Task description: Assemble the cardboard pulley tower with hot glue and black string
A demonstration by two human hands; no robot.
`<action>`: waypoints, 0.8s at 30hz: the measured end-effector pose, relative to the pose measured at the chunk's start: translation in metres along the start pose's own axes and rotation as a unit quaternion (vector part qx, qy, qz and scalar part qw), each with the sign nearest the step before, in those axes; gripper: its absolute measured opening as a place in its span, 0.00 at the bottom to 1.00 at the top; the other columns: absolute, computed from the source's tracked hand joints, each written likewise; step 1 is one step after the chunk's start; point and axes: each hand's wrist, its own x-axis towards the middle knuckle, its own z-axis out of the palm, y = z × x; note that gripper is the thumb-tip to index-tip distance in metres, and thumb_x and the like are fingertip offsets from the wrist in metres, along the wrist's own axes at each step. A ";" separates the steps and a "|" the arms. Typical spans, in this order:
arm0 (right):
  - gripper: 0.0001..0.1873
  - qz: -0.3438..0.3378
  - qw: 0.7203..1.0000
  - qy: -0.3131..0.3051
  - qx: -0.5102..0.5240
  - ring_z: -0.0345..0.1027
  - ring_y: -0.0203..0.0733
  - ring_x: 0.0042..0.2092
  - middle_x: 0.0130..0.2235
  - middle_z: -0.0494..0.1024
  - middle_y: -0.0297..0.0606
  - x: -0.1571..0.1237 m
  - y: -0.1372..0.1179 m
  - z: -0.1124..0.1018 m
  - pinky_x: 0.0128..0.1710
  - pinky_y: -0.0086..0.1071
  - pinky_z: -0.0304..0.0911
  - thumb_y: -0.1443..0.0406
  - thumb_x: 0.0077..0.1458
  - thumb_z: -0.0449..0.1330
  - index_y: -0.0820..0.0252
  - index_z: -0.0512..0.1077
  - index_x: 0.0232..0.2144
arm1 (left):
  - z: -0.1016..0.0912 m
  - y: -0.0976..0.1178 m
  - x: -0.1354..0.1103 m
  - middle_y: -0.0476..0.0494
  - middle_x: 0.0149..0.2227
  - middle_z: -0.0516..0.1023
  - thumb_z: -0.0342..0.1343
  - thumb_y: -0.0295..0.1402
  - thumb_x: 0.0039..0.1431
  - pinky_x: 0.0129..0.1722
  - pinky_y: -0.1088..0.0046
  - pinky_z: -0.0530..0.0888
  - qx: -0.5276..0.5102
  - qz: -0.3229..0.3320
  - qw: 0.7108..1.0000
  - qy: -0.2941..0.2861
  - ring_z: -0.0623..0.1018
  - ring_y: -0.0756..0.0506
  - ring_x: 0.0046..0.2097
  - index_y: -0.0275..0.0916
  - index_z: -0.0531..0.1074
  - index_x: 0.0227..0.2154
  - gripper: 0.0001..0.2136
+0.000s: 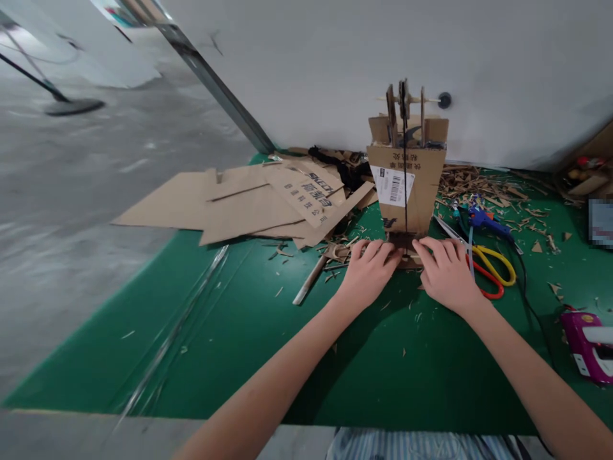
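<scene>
A tall cardboard model (421, 191) stands upright on the green table, with a white label on its front. Cardboard uprights and a crosswise stick top it, and a black cord (405, 185) runs down its face. My left hand (368, 271) grips the low cardboard base at the left, its fingers curled. On the right, my right hand (447, 271) holds the same base with bent fingers. Both fingertips meet the cardboard near the foot of the cord; the exact grip underneath is hidden. Scissors (493, 265) with red and yellow handles lie just beyond my right hand.
Flat cardboard sheets (249, 204) are piled at the left rear. A blue glue gun (491, 220) with a cable lies to the right. Cardboard scraps (483, 185) litter the back along the wall. A magenta device (587, 345) sits at the right edge of the green table (230, 345).
</scene>
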 end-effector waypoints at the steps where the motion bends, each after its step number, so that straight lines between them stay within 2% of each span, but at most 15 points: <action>1: 0.24 -0.003 1.000 -0.003 0.005 0.60 0.51 0.51 0.53 0.72 0.49 0.000 0.001 -0.004 0.54 0.48 0.50 0.69 0.61 0.49 0.65 0.66 0.59 | 0.000 0.001 -0.001 0.41 0.42 0.78 0.53 0.28 0.64 0.49 0.58 0.63 -0.008 -0.010 1.000 0.007 0.71 0.40 0.47 0.40 0.75 0.45 0.10; 5: 0.22 0.014 0.999 -0.017 0.026 0.60 0.51 0.51 0.52 0.73 0.47 0.000 0.002 -0.012 0.53 0.48 0.52 0.67 0.62 0.50 0.63 0.67 0.58 | -0.003 0.007 0.005 0.42 0.41 0.78 0.54 0.30 0.64 0.49 0.58 0.63 -0.042 -0.033 0.998 0.017 0.71 0.40 0.48 0.39 0.76 0.42 0.07; 8: 0.16 0.027 0.999 -0.036 0.023 0.60 0.51 0.51 0.50 0.75 0.45 -0.002 -0.001 -0.010 0.52 0.48 0.52 0.66 0.63 0.50 0.60 0.74 0.48 | -0.005 0.015 0.011 0.41 0.41 0.78 0.54 0.30 0.63 0.49 0.57 0.63 -0.065 -0.032 0.997 -0.013 0.71 0.39 0.49 0.39 0.76 0.40 0.07; 11: 0.13 0.032 0.999 -0.033 0.010 0.60 0.51 0.51 0.51 0.75 0.44 -0.006 -0.007 -0.005 0.53 0.49 0.52 0.68 0.61 0.52 0.59 0.76 0.42 | -0.005 0.022 0.014 0.41 0.41 0.78 0.53 0.29 0.63 0.50 0.56 0.63 -0.074 -0.041 0.996 -0.034 0.71 0.39 0.49 0.39 0.76 0.39 0.07; 17: 0.13 0.038 0.999 -0.017 0.013 0.59 0.51 0.51 0.52 0.74 0.45 -0.013 -0.015 -0.004 0.54 0.48 0.52 0.69 0.60 0.54 0.61 0.75 0.44 | -0.002 0.030 0.018 0.39 0.40 0.77 0.53 0.27 0.61 0.52 0.54 0.62 -0.079 -0.046 0.995 -0.047 0.71 0.39 0.49 0.37 0.75 0.36 0.06; 24: 0.15 0.042 0.999 -0.020 0.014 0.60 0.51 0.51 0.52 0.74 0.45 -0.025 -0.010 -0.010 0.54 0.48 0.52 0.67 0.61 0.52 0.60 0.74 0.48 | 0.000 0.035 0.015 0.42 0.36 0.77 0.51 0.25 0.62 0.57 0.52 0.57 -0.087 -0.056 0.994 -0.028 0.72 0.41 0.49 0.38 0.73 0.31 0.07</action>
